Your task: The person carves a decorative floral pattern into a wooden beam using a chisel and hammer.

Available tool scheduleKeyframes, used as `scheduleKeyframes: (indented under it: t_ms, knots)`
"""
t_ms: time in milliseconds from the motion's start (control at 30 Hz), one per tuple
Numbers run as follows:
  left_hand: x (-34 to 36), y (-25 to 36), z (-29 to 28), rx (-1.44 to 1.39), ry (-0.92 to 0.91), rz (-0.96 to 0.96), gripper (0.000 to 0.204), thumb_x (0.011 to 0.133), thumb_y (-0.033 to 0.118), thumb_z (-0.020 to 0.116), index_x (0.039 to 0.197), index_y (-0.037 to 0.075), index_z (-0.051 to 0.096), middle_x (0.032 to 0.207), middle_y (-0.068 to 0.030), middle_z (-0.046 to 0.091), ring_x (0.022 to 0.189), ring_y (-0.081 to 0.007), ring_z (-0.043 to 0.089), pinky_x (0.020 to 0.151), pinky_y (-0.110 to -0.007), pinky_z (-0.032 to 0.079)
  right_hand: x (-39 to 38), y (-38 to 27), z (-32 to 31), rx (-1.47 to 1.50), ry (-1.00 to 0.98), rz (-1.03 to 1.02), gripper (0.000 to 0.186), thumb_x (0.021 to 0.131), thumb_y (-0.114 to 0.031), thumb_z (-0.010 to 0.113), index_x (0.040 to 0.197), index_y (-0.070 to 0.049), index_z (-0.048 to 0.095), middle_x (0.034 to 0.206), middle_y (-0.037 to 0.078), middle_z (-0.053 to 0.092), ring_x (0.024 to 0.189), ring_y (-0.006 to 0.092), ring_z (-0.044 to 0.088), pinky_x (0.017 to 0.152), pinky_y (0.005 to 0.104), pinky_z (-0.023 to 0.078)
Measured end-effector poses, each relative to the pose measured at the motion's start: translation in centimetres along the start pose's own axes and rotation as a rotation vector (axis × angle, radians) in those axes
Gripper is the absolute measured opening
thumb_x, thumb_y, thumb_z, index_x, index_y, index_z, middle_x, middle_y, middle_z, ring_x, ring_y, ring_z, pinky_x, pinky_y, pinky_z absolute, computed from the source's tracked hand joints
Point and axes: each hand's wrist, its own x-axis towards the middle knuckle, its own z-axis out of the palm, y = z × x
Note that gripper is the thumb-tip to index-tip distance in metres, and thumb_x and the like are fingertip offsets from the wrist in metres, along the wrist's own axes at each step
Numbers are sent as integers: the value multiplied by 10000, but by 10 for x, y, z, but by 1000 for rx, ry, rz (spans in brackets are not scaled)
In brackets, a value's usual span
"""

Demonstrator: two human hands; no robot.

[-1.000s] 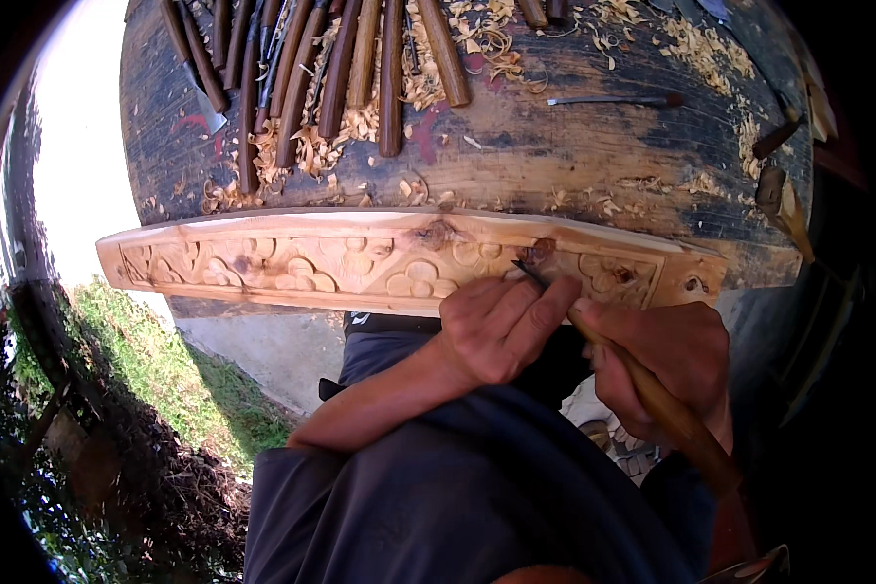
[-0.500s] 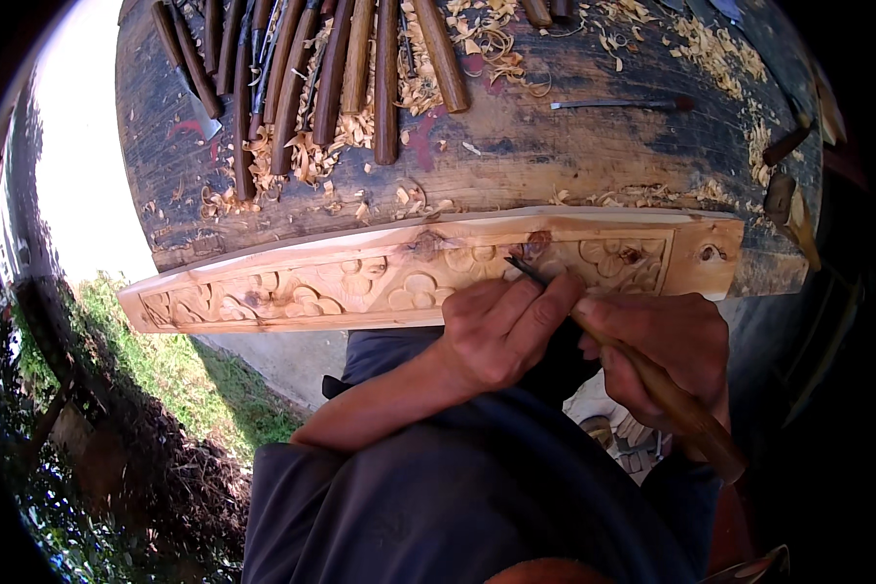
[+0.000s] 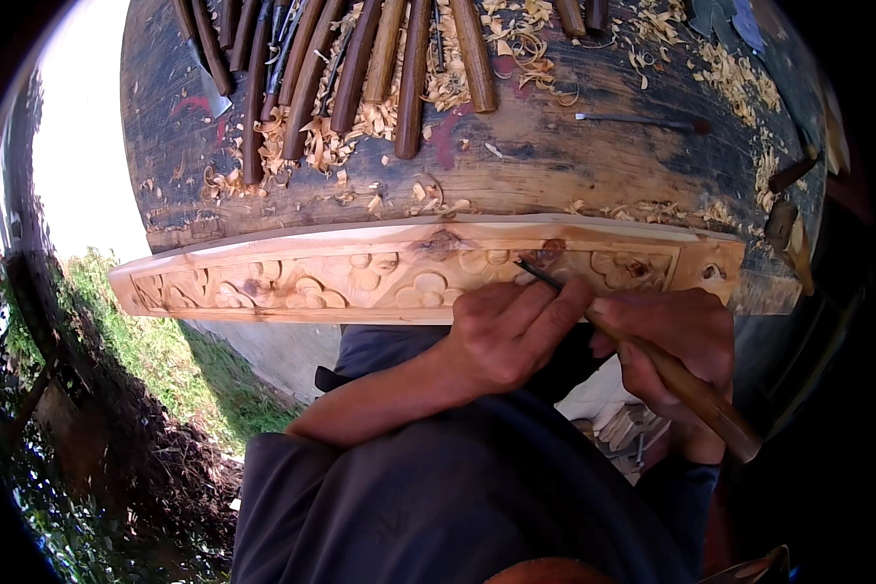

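Observation:
A long pale wooden board (image 3: 414, 310) with carved flowers and leaves lies along the near edge of the workbench. My right hand (image 3: 676, 346) is wrapped round the wooden handle of a carving chisel (image 3: 696, 394). Closer to the tip, my left hand (image 3: 511, 331) grips the chisel's dark metal shank, its fingers resting at the board's near edge. The blade points up and left, its tip at the carved surface beside a dark knot. My fingers hide part of the carving and the middle of the shank.
Several wooden-handled chisels (image 3: 414, 88) lie at the back left among curled shavings (image 3: 370, 122). A thin metal-bladed tool (image 3: 642, 121) lies alone farther right. At the right edge of the workbench (image 3: 545, 175) is a mallet-like wooden tool (image 3: 784, 229). Grass (image 3: 156, 341) shows below left.
The view has shifted slightly, so the bench and tools sit a little differently. Both hands keep their hold on the chisel, its tip still near the same knot.

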Motion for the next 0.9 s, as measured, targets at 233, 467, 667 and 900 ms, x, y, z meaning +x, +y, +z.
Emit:
scheduleKeyframes:
  t_ms: [233,467,667,900]
  knots:
    - [0,2,2,36,-8,-22,560,762,103,762,1306,-30,774,861,-22,628,599,-125,601,508,-310,482,3,25,-3,89,-4,-72,362,871,59,747,1230,75,792,848,201,818,759,292,848,670,397,692]
    - [0,0,2,106,-14,115,582,780,106,743,1348,-15,789,824,1,609,622,-108,605,520,-284,470,-27,43,5,274,136,-45,360,1021,-147,721,1276,99,787,927,220,843,767,286,845,749,380,694]
    - [-2,-6,3,21,40,187,562,795,30,787,1355,-5,814,805,-6,669,596,-120,631,505,-303,489,-39,14,15,74,199,0,293,1029,-93,712,1217,115,794,974,235,849,760,292,844,736,389,697]
    - [-3,-4,5,-4,46,162,520,812,-30,779,1331,-38,807,799,-23,677,597,-129,629,516,-312,502,-30,4,14,-41,162,-38,275,957,36,709,1208,108,794,962,234,850,774,285,856,733,387,702]
